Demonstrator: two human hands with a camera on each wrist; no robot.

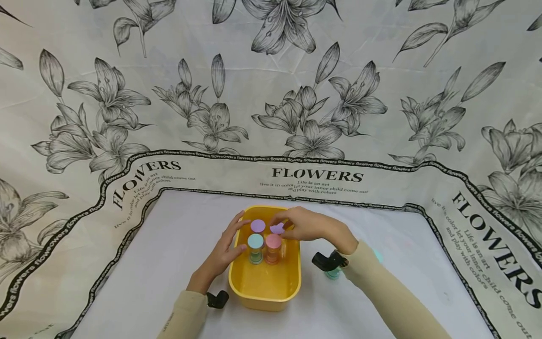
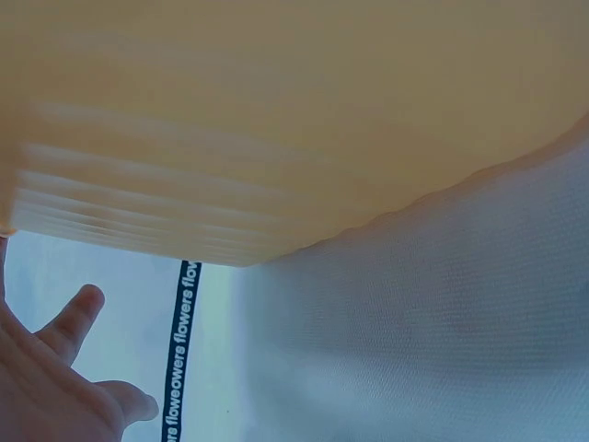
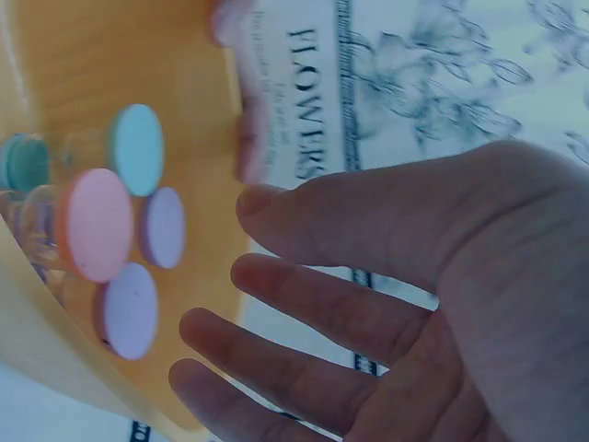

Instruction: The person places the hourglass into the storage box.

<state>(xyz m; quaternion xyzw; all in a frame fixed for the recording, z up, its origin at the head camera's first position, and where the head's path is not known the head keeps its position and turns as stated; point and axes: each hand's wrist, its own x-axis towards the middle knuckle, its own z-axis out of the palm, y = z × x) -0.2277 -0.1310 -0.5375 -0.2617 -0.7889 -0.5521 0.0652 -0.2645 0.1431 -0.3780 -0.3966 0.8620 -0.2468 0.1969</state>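
A yellow plastic tub [image 1: 264, 287] holds several small upright items that look like sand timers, with round caps and clear middles. A light-blue-capped timer [image 1: 255, 241] and a pink-capped timer [image 1: 273, 242] are nearer. Behind them stand two purple-capped ones, the left cap [image 1: 258, 226] in full view, the right cap [image 1: 277, 229] partly covered by my right hand [image 1: 306, 223]. In the right wrist view that hand's fingers [image 3: 304, 285] are spread apart, with nothing between them. My left hand [image 1: 228, 245] lies along the tub's left rim, fingers extended.
Beside the tub, a green item [image 1: 333, 273] is mostly hidden by my right sleeve and wrist camera [image 1: 328, 261]. A white cloth [image 1: 178, 245] covers the table. Behind rises a curtain [image 1: 237, 174] printed with flowers.
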